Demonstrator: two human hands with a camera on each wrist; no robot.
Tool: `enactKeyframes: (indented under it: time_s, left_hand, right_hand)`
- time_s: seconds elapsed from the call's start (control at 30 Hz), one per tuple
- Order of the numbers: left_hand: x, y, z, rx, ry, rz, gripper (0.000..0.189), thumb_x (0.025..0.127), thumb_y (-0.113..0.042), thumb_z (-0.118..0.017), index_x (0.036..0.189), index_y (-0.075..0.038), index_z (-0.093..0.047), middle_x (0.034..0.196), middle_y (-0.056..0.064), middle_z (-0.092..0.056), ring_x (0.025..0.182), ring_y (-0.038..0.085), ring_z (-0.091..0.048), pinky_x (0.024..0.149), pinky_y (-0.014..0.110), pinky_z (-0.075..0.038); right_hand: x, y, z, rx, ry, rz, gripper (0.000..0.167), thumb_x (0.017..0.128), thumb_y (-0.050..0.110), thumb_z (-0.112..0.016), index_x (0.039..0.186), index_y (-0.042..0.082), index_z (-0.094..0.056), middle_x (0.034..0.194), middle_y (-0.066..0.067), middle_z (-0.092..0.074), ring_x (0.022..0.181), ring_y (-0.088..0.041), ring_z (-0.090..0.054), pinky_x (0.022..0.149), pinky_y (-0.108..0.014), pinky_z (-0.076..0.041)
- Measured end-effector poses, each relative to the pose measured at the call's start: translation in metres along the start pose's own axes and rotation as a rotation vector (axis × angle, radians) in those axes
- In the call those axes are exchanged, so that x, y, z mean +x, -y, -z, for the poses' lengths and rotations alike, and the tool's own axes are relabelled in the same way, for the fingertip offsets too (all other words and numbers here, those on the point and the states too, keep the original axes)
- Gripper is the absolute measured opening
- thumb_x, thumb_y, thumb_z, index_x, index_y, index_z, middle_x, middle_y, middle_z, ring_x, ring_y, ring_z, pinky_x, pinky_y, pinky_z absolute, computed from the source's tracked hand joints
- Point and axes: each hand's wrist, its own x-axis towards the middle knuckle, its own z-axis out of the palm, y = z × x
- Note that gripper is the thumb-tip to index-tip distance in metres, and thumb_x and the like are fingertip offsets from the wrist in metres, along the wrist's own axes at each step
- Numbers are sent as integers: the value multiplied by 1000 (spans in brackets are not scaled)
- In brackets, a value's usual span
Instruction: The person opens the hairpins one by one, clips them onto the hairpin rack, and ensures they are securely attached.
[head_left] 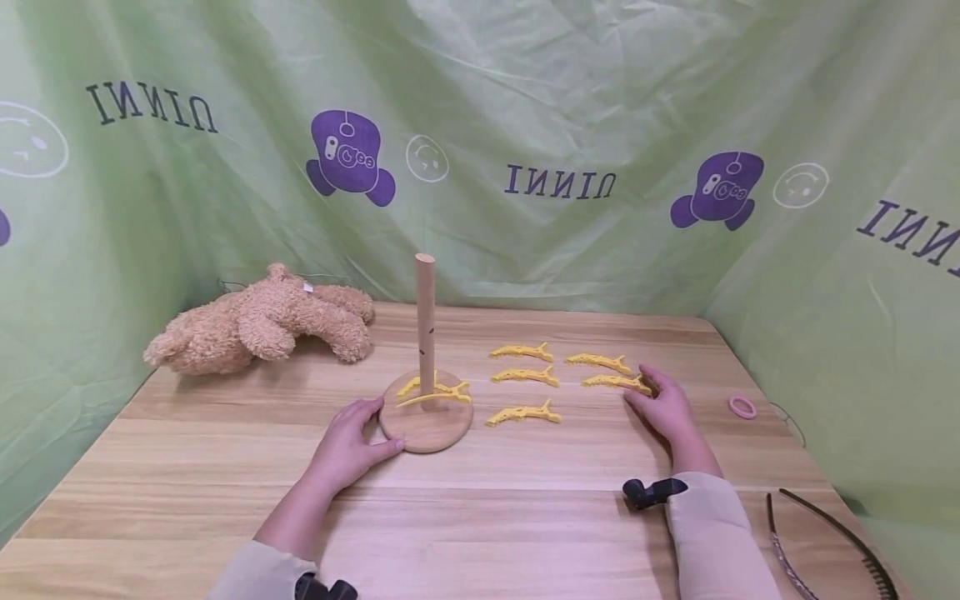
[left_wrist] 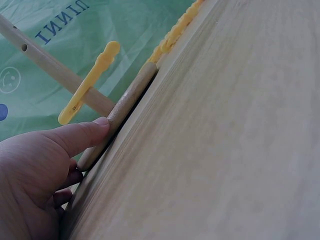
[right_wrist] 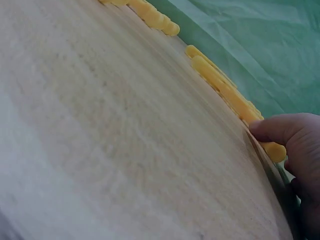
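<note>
A round wooden stand [head_left: 427, 434] with an upright post sits on the table. My left hand [head_left: 348, 443] grips the near left edge of its base, thumb on the rim in the left wrist view. Two yellow crocodile hair clips [head_left: 442, 397] are at the foot of the post; one shows slightly above the base in the left wrist view. To the right, my right hand [head_left: 666, 410] pinches the tail end of another yellow hair clip [head_left: 609, 381], which lies on the table. Its thumb [right_wrist: 272, 129] presses on that clip; the other fingers are partly hidden.
Several more yellow hair clips [head_left: 522, 414] lie between the stand and my right hand. A brown teddy bear [head_left: 270, 325] lies at the back left. On the right are a pink ring [head_left: 742, 407] and dark headbands [head_left: 840, 533]. Green fabric [head_left: 480, 250] surrounds the table.
</note>
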Motion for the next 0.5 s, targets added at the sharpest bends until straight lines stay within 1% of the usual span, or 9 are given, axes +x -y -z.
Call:
enactKeyframes:
  time_s: [0.2, 0.33, 0.5]
  left_hand:
    - [0, 0, 0, -2, -2, -5, 82, 78, -35, -80, 141, 5, -46, 144, 27, -48, 141, 47, -32, 118, 60, -25]
    - [-1, 0, 0, 2, 0, -3, 82, 79, -35, -80, 141, 5, -46, 144, 27, -48, 141, 47, -32, 118, 60, -25]
    - [-1, 0, 0, 2, 1, 2, 83, 78, -36, -80, 142, 5, -46, 145, 27, -47, 141, 47, -32, 118, 60, -25]
  right_hand:
    - [-2, 0, 1, -4, 8, -5, 63, 94, 15, -58, 149, -3, -33, 153, -29, -32, 145, -46, -24, 121, -57, -20]
    - [-3, -1, 1, -9, 12, 0, 60, 95, 17, -59, 146, -5, -38, 152, -30, -34, 144, -46, -26, 120, -57, -21]
    - [-5, -2, 1, -59, 6, 14, 57, 94, 20, -61, 142, -5, -44, 148, -31, -39, 140, -47, -32, 118, -57, -24]
